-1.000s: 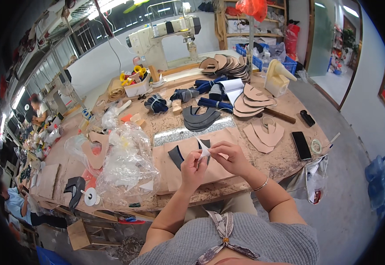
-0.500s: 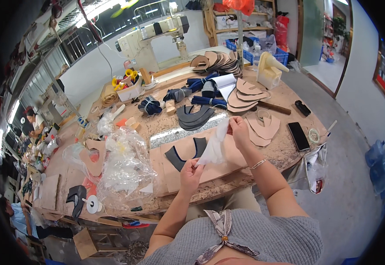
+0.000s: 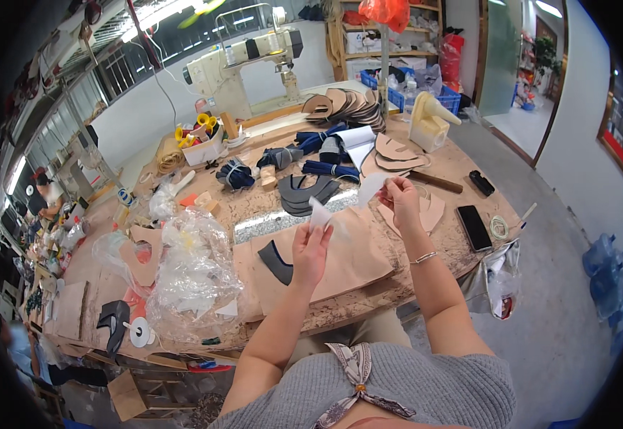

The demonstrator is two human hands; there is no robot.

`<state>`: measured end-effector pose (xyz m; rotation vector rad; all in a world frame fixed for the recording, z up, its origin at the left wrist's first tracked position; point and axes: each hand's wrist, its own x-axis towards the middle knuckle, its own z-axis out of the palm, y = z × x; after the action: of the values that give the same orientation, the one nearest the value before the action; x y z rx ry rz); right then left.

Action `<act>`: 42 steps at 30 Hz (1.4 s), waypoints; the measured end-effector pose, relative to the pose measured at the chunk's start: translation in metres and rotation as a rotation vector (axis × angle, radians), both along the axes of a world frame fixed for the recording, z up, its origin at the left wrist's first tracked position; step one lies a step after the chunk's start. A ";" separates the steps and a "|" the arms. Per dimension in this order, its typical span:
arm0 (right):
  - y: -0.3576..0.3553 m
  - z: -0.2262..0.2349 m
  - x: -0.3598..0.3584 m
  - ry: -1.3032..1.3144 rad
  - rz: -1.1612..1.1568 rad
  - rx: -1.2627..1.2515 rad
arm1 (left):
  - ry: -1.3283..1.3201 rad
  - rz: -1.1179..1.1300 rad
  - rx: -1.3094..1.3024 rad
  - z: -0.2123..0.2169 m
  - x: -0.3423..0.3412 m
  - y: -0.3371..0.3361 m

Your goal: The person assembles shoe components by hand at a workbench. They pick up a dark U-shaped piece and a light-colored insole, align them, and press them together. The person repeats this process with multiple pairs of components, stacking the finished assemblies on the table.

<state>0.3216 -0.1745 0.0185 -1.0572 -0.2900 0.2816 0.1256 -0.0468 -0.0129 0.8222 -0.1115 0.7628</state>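
My left hand (image 3: 311, 252) is closed, pinching a thin white sheet piece (image 3: 319, 213) between thumb and fingers. Higher and to the right, my right hand (image 3: 403, 202) pinches another thin white piece (image 3: 373, 189). A faint, blurred whitish area lies between them; I cannot tell whether the two pieces still join. Below the hands lies a tan flat sheet (image 3: 358, 261) on the table. On it rests a dark grey curved shoe-upper piece (image 3: 274, 263) with a blue edge, partly hidden behind my left hand. Just beyond, a stack of dark grey curved pieces (image 3: 304, 198) sits by a shiny metal plate (image 3: 263, 227).
Crumpled clear plastic (image 3: 195, 261) covers the table's left part. A phone (image 3: 474, 228), a hammer (image 3: 437, 181) and a yellowish glue pot (image 3: 429, 127) lie to the right. Blue tied bundles (image 3: 235, 174) and a sewing machine (image 3: 243, 75) are farther back.
The white sheet stretched between my hands now shows as two separate-looking ends. My left hand has risen over the dark curved piece; my right hand has moved slightly up and right.
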 end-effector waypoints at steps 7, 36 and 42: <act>-0.027 0.006 -0.022 -0.575 0.036 -0.033 | 0.667 -0.364 -0.012 -0.012 0.032 -0.009; 0.056 -0.017 -0.136 -0.112 1.002 -0.065 | 0.216 -0.501 -0.565 -0.043 -0.108 0.023; 0.061 -0.034 -0.126 -0.273 0.756 -0.416 | 0.427 0.063 -0.093 -0.027 -0.113 0.021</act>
<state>0.1956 -0.1133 -0.0152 -1.3662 -0.9097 0.9070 0.0129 -0.0260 -0.0402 0.8858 0.3302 0.6316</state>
